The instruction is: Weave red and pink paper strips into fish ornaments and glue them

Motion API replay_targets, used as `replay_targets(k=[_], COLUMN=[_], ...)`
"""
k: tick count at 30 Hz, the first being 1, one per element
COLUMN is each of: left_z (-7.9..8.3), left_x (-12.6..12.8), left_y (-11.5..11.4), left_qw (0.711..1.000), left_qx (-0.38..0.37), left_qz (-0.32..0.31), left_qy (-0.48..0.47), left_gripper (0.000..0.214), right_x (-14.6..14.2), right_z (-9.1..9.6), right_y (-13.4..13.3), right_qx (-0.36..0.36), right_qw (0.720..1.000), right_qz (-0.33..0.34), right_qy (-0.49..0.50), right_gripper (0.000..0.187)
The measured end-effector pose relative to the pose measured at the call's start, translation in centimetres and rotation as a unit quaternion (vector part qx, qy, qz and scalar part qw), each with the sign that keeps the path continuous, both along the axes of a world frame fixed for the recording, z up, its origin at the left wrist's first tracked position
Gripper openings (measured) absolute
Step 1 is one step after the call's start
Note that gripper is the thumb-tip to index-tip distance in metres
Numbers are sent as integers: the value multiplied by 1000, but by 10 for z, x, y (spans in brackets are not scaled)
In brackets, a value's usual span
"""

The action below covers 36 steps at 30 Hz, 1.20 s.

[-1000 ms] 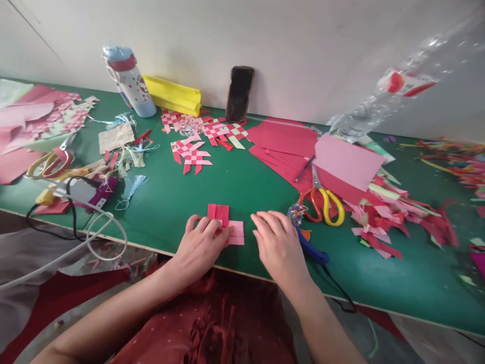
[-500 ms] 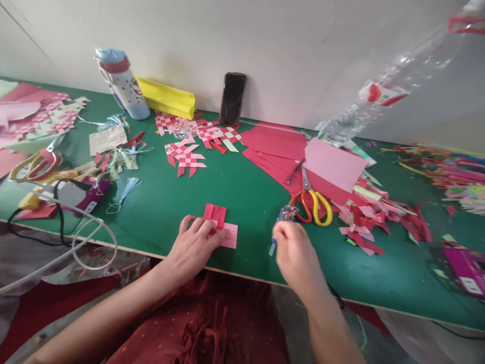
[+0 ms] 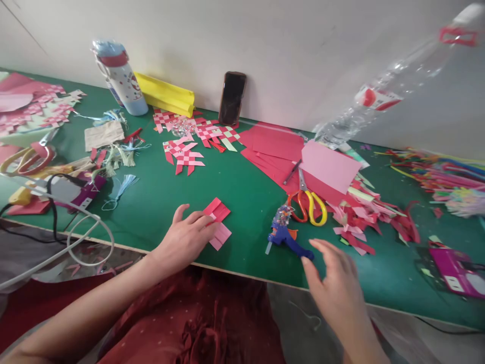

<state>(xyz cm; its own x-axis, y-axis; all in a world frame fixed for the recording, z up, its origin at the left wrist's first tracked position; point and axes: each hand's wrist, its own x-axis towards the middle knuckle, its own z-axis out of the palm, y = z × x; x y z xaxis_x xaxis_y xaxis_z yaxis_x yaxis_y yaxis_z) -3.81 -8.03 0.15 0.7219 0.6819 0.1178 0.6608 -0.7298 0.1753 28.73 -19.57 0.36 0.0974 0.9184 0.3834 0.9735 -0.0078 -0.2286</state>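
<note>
My left hand [image 3: 184, 237] lies flat, fingers spread, on a small woven piece of red and pink paper strips [image 3: 216, 222] near the front edge of the green table [image 3: 242, 194]. The piece is turned at an angle. My right hand [image 3: 337, 283] hovers open and empty at the table's front edge, its fingertips just short of the handle of a blue glue gun [image 3: 285, 235] lying on the table. Orange and yellow scissors [image 3: 308, 201] lie just behind the glue gun.
Red and pink paper sheets [image 3: 299, 156] and a heap of strip cuttings [image 3: 373, 215] lie to the right. Finished woven pieces [image 3: 187, 151], a phone [image 3: 232, 97], a drink bottle [image 3: 121, 78], yellow paper [image 3: 164, 94], cables [image 3: 71, 232] and a clear plastic bottle [image 3: 382, 88] are around.
My right hand drew back to the right and toward me, away from the glue gun, now lying uncovered. My left hand turned the woven piece to an angle. The view shifted slightly right.
</note>
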Motion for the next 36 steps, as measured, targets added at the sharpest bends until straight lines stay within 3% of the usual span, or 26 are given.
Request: replay_targets(k=[5, 10, 12, 17, 20, 24, 28, 32, 36], left_z=[-7, -7, -6, -4, -2, -1, -6, -8, 0], left_x=[10, 4, 1, -8, -13, -15, -6, 6, 14], left_y=[-15, -13, -10, 0, 7, 15, 19, 19, 24], left_qw=[998, 999, 999, 999, 995, 986, 989, 991, 993], left_qx=[-1, -17, -23, -35, -58, -98, -87, -92, -109], left_qz=[61, 49, 32, -22, -68, -115, -79, -45, 15], left_qy=[-10, -14, -14, -23, -43, -73, -89, -87, -50], left_gripper=[30, 27, 27, 30, 35, 30, 27, 27, 18], right_x=[-26, -31, -31, -28, -32, -47, -65, -76, -78], right_z=[-12, -11, -8, 10, 22, 27, 24, 18, 9], right_y=[31, 45, 46, 39, 32, 23, 18, 16, 14], right_qx=[-51, -104, -92, 53, 57, -19, -88, -160, -187], right_qw=[997, 991, 992, 994, 980, 944, 884, 820, 794], right_qz=[15, -1, -13, -86, -83, 14, 82, 93, 82], right_qy=[-62, -85, -88, 39, 173, 328, 452, 541, 572], right_gripper=[56, 71, 70, 54, 48, 29, 29, 36, 37])
